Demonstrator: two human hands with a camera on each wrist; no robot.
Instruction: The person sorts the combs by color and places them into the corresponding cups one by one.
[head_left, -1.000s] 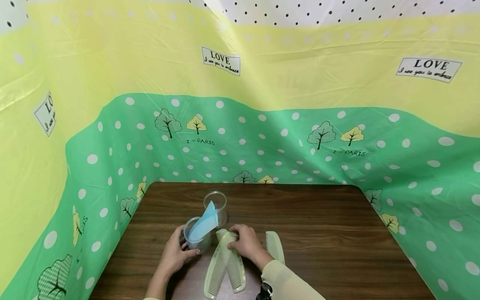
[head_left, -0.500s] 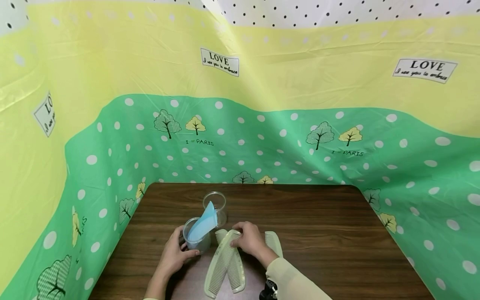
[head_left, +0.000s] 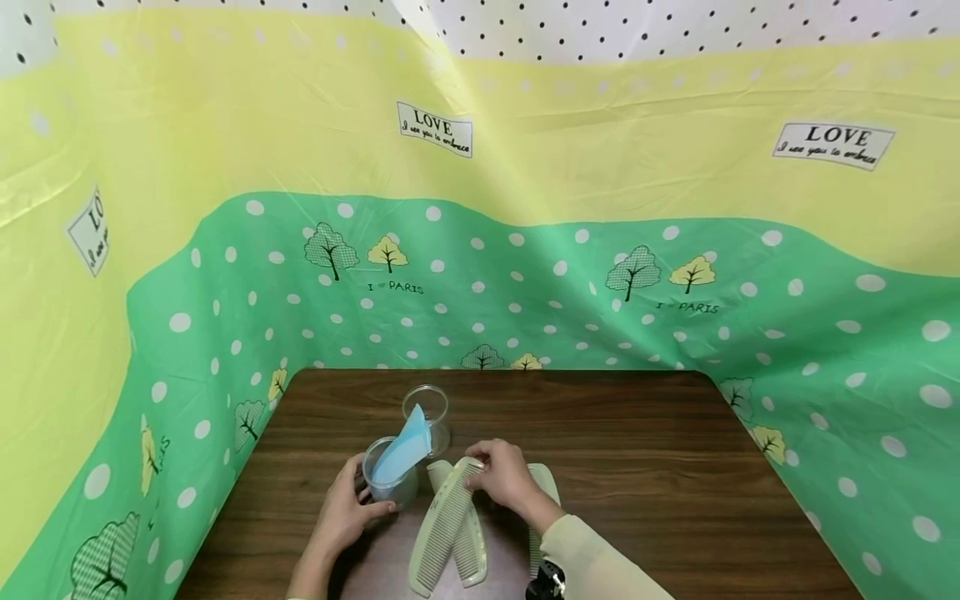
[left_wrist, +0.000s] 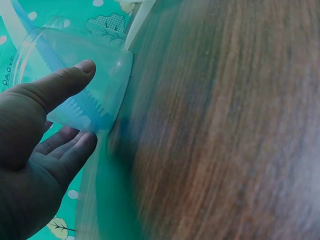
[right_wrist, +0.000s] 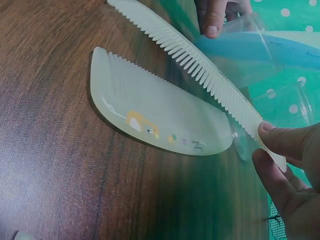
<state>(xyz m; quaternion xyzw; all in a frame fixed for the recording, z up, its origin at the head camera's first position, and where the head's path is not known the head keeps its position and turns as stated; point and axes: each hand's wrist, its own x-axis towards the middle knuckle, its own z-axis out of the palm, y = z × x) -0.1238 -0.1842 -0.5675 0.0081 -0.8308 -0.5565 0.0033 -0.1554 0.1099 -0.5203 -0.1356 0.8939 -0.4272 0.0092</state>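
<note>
My left hand (head_left: 343,510) holds a clear plastic cup (head_left: 400,495), thumb on the near side and fingers around the far side. A light blue comb (head_left: 403,452) leans in that cup, its upper end sticking out. Between thumb and fingers, my right hand (head_left: 506,475) pinches the far end of a pale green comb (head_left: 438,527). This comb crosses over a second pale green comb (head_left: 470,550), which lies flat on the table. In the right wrist view the pinched comb (right_wrist: 197,65) stands edge-on, raised beside the flat, printed comb (right_wrist: 165,110).
Just behind the held cup stands another clear cup (head_left: 439,435). A further pale green comb (head_left: 544,480) lies right of my right hand, partly hidden by the wrist. The dark wooden table (head_left: 645,467) ends at a green and yellow patterned curtain (head_left: 540,275).
My right hand has shifted slightly right and away, its grip now at the comb's far end. That end has swung right with it. The left hand and cup have stayed nearly still.
</note>
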